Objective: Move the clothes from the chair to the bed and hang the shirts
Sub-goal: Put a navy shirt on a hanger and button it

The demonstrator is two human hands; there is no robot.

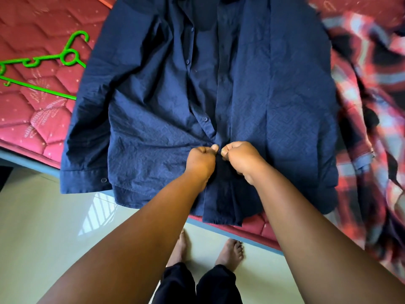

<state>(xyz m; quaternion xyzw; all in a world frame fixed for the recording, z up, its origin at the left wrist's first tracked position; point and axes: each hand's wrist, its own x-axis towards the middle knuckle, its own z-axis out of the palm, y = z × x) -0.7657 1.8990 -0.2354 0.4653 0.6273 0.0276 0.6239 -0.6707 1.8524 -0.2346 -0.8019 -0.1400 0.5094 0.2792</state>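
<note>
The navy button-up shirt [166, 102] lies spread front-up on the bed [32, 119], its hem hanging over the near edge of the mattress. The left hand [200, 160] and right hand [240, 157], fingers curled, both pinch the shirt's front placket low down, knuckles almost touching. A green plastic hanger [47, 64] rests on bare mattress to the left, partly under the sleeve. A red plaid shirt [368, 119] crowds the right edge. Pale tiled floor [48, 227] lies open below, with bare feet
</note>
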